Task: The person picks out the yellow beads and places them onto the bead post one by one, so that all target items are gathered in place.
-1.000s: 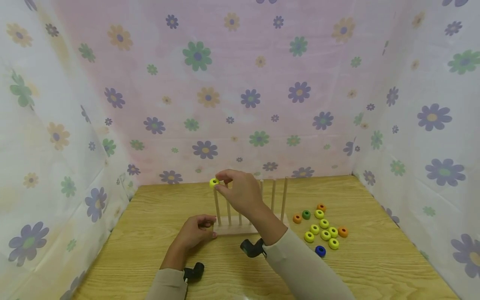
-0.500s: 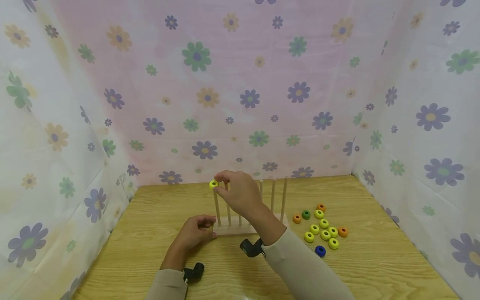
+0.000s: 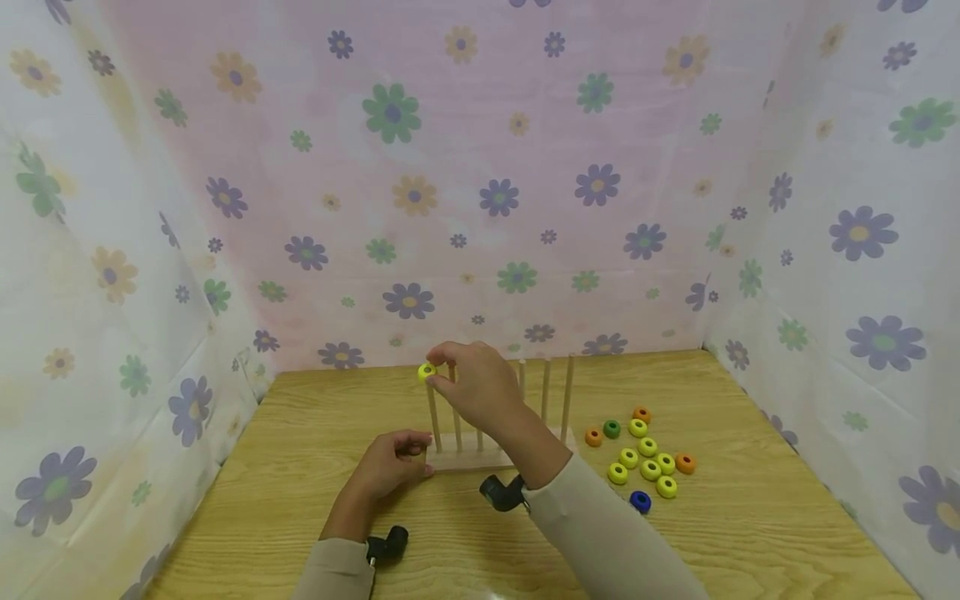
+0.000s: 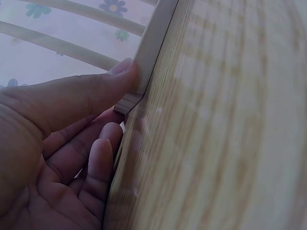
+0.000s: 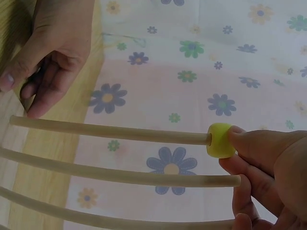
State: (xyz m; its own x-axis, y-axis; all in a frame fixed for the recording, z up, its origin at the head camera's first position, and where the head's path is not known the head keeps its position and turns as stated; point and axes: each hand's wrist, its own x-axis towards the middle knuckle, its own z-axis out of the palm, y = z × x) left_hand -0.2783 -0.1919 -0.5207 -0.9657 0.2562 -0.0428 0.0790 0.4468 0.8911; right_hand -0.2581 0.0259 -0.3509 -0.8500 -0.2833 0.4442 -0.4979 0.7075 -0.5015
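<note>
A wooden peg rack stands on the table; its pale base [image 3: 467,457] carries a row of upright pegs. My right hand [image 3: 483,390] pinches a yellow bead [image 3: 426,373] between thumb and fingers at the top of the leftmost peg [image 3: 434,421]. In the right wrist view the tip of that peg [image 5: 115,131] meets the hole of the bead [image 5: 221,141]. With thumb and finger, my left hand [image 3: 386,468] grips the left end of the base, the thumb on its front face in the left wrist view. My right hand hides some middle pegs.
Right of the rack, loose beads lie on the wooden table [image 3: 757,517]: several yellow ones [image 3: 650,470], orange ones [image 3: 686,463], a green one [image 3: 612,429] and a blue one [image 3: 641,502]. Flowered cloth [image 3: 465,167] encloses the back and sides.
The yellow bead and my right hand have come down slightly at the top of the leftmost peg. My left hand keeps its place on the base.
</note>
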